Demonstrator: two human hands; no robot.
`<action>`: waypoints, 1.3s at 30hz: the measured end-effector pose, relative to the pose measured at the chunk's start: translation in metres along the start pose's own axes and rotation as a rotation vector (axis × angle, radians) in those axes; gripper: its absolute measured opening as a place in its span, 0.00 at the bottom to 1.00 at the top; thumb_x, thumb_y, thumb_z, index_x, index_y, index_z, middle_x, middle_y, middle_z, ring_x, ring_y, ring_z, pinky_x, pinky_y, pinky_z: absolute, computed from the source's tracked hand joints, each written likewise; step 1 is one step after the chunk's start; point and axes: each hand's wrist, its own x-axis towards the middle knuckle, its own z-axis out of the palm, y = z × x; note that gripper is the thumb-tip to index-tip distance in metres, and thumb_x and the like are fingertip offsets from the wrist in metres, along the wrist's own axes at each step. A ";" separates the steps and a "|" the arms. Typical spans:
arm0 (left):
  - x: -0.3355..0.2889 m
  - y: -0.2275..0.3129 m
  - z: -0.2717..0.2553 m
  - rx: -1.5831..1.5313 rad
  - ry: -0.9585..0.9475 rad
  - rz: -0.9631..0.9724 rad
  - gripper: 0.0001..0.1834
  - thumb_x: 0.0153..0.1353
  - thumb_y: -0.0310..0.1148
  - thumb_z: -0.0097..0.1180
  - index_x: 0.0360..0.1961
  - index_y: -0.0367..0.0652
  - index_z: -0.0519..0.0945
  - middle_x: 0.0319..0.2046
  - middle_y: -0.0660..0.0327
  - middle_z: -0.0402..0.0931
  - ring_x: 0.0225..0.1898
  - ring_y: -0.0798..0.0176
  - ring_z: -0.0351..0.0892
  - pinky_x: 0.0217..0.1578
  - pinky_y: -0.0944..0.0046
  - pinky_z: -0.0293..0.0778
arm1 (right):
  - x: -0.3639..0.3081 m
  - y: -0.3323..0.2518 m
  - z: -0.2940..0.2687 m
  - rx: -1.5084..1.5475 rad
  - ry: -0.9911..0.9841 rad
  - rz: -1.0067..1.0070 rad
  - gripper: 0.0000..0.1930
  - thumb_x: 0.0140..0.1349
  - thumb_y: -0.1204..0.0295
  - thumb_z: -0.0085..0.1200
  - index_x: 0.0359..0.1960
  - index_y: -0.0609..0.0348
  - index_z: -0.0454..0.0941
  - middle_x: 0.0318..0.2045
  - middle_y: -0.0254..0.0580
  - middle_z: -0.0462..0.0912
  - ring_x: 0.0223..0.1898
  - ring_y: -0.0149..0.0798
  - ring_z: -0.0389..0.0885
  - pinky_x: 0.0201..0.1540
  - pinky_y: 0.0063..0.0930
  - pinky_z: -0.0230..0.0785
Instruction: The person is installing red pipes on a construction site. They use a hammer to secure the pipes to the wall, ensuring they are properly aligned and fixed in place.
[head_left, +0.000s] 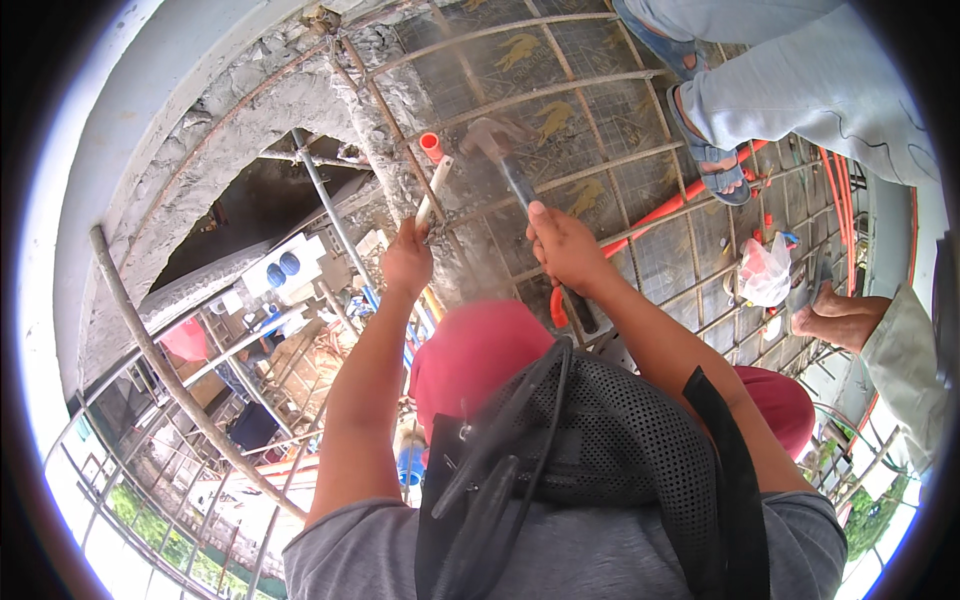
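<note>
My left hand (408,258) is closed around a pale, narrow rod (436,190) that slants up and away beside the broken concrete edge. Whether it is wood, plastic or metal, I cannot tell. A claw hammer (518,180) is gripped in my right hand (566,246), its head blurred and raised to the right of the rod, apart from it. The dark end of its handle sticks out below my fist. Just beyond the rod's far end stands a short orange pipe (431,146). Tied steel rebar (560,90) crosses the dark printed formwork boards (490,60) beneath.
An opening (260,215) with broken concrete edges drops away at left, crossed by a metal pole (325,190). Orange conduit (655,214) runs across the rebar at right. Another person's sandalled foot (722,180) is at upper right, near a plastic bag (765,272).
</note>
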 end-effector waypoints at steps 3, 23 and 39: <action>-0.002 0.006 -0.004 -0.008 0.010 0.004 0.15 0.82 0.48 0.46 0.53 0.49 0.76 0.43 0.40 0.86 0.47 0.28 0.84 0.48 0.32 0.77 | -0.001 0.004 0.011 -0.259 0.134 -0.183 0.37 0.81 0.39 0.38 0.56 0.67 0.81 0.45 0.63 0.88 0.46 0.64 0.88 0.51 0.51 0.79; 0.008 0.003 -0.022 0.048 -0.071 0.066 0.19 0.82 0.50 0.45 0.59 0.49 0.75 0.45 0.37 0.86 0.46 0.25 0.84 0.48 0.30 0.77 | 0.010 0.023 0.074 -0.388 0.182 -0.111 0.35 0.81 0.41 0.39 0.57 0.66 0.79 0.47 0.73 0.86 0.53 0.76 0.83 0.59 0.63 0.73; 0.011 0.007 -0.034 0.052 -0.086 0.073 0.17 0.81 0.49 0.46 0.52 0.48 0.75 0.35 0.34 0.85 0.41 0.22 0.84 0.43 0.27 0.77 | 0.003 0.023 0.075 -0.207 0.276 -0.258 0.37 0.81 0.39 0.36 0.57 0.66 0.80 0.48 0.73 0.86 0.54 0.78 0.81 0.59 0.66 0.72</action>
